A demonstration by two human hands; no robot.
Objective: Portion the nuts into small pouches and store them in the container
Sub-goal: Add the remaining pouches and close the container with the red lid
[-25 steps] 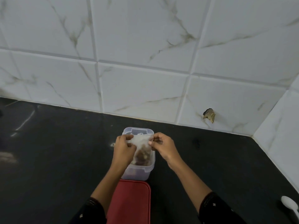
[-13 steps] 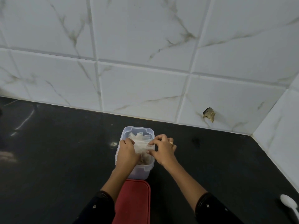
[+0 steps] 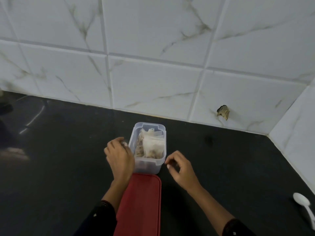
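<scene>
A clear plastic container [image 3: 150,127] stands open on the black counter, close to the tiled wall. Small translucent pouches of nuts [image 3: 153,147] stand upright inside it. My left hand [image 3: 119,157] is beside the container's left wall with its fingers loosely curled and holds nothing I can see. My right hand [image 3: 180,166] hovers just off the container's near right corner, fingers relaxed and curled, with nothing in it. The container's red lid [image 3: 141,205] lies flat on the counter right in front of the container, between my forearms.
A white plastic spoon [image 3: 305,208] lies at the right edge of the black counter [image 3: 59,167]. Marble-patterned tiled walls [image 3: 153,74] close the back and the right side, forming a corner. A chipped hole [image 3: 223,111] marks the back wall.
Both hands pressed a pouch down into the container, then let go. My left hand drew off to the container's left side and my right hand pulled back to its right.
</scene>
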